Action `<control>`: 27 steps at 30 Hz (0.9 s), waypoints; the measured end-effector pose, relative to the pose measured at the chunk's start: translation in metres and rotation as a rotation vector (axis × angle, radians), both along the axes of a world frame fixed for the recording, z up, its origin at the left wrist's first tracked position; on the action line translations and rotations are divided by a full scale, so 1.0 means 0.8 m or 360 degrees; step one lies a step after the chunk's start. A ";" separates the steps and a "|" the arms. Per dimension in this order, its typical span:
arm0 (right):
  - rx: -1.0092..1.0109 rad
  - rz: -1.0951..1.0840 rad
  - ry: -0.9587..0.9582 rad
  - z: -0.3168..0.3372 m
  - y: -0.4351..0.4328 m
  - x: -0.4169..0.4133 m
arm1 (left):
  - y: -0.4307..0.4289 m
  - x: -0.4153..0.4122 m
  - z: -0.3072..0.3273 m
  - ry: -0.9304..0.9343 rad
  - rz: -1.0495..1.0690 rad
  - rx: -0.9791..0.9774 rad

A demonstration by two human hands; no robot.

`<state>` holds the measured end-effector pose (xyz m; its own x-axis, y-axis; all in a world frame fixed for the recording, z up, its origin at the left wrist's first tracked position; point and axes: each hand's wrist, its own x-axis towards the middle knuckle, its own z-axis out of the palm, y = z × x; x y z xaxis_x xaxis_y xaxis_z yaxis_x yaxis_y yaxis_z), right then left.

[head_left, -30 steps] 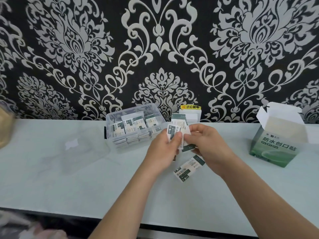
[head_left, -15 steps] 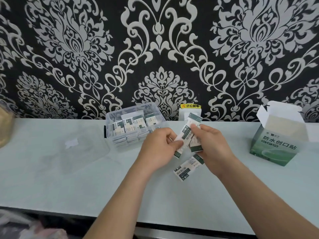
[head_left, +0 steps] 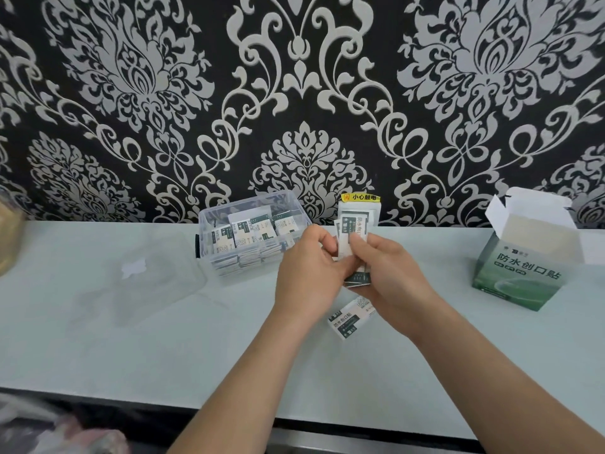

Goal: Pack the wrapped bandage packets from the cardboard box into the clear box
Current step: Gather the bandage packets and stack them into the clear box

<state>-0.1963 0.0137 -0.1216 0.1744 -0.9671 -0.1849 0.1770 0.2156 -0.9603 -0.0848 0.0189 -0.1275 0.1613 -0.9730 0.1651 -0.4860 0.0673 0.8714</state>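
Observation:
Both hands meet over the middle of the pale table. My left hand (head_left: 309, 273) and my right hand (head_left: 389, 276) together hold a small upright stack of white-and-green bandage packets (head_left: 352, 234). Another packet (head_left: 352, 317) lies flat on the table just under my right wrist. The clear box (head_left: 209, 237) stands at the back left of my hands, holding several packets in rows. The green cardboard box (head_left: 520, 276) sits at the right with its white flaps open.
The clear lid (head_left: 140, 273) lies flat on the table left of the clear box. A white wall socket with a yellow warning label (head_left: 360, 198) sits behind my hands. The patterned wall runs along the table's back edge.
The packets in my hands have been gathered from a tilted spread into an upright stack. Both hands shifted slightly toward the back.

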 end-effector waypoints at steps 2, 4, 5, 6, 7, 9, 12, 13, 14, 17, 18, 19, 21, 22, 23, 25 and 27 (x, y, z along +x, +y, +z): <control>-0.0013 -0.0156 0.0050 0.002 -0.006 -0.010 | 0.002 0.002 0.001 -0.0055 -0.0218 0.0090; -0.0077 -0.0299 0.0207 0.004 -0.013 -0.025 | 0.005 0.009 0.002 -0.0334 -0.0574 0.0206; -0.0108 -0.0344 0.0328 0.004 -0.016 -0.033 | 0.006 0.013 0.001 -0.0593 -0.0756 0.0249; -0.0127 -0.0367 0.0455 0.003 -0.017 -0.042 | 0.006 0.014 -0.001 -0.0858 -0.0928 0.0278; -0.0130 -0.0355 0.0569 0.002 -0.019 -0.048 | 0.006 0.015 -0.005 -0.1075 -0.1059 0.0310; -0.0111 -0.0283 0.0744 0.000 -0.019 -0.057 | 0.005 0.013 -0.008 -0.1268 -0.1197 0.0367; -0.0074 -0.0105 0.0925 -0.001 -0.017 -0.061 | -0.003 0.008 -0.006 -0.1351 -0.1284 0.0415; -0.0067 -0.0051 0.0974 -0.002 -0.017 -0.063 | -0.007 0.006 -0.005 -0.1378 -0.1300 0.0422; -0.0065 -0.0004 0.1023 -0.004 -0.017 -0.064 | -0.010 0.004 -0.005 -0.1387 -0.1298 0.0444; -0.0074 0.0099 0.1159 -0.008 -0.018 -0.065 | -0.017 0.001 -0.006 -0.1345 -0.1278 0.0534; -0.0073 0.0117 0.1197 -0.008 -0.019 -0.066 | -0.019 0.000 -0.007 -0.1322 -0.1276 0.0552; -0.0071 0.0126 0.1235 -0.009 -0.020 -0.067 | -0.021 -0.001 -0.007 -0.1300 -0.1273 0.0565; -0.0067 0.0140 0.1343 -0.011 -0.022 -0.071 | -0.025 -0.004 -0.007 -0.1250 -0.1250 0.0590; -0.0060 0.0146 0.1397 -0.012 -0.023 -0.074 | -0.027 -0.006 -0.007 -0.1232 -0.1222 0.0601; -0.0048 0.0151 0.1429 -0.013 -0.023 -0.076 | -0.029 -0.010 -0.007 -0.1214 -0.1187 0.0604; -0.0031 0.0165 0.1427 -0.013 -0.024 -0.079 | -0.034 -0.016 -0.010 -0.1161 -0.1098 0.0584; -0.0021 0.0181 0.1403 -0.012 -0.023 -0.081 | -0.039 -0.021 -0.015 -0.1092 -0.0974 0.0523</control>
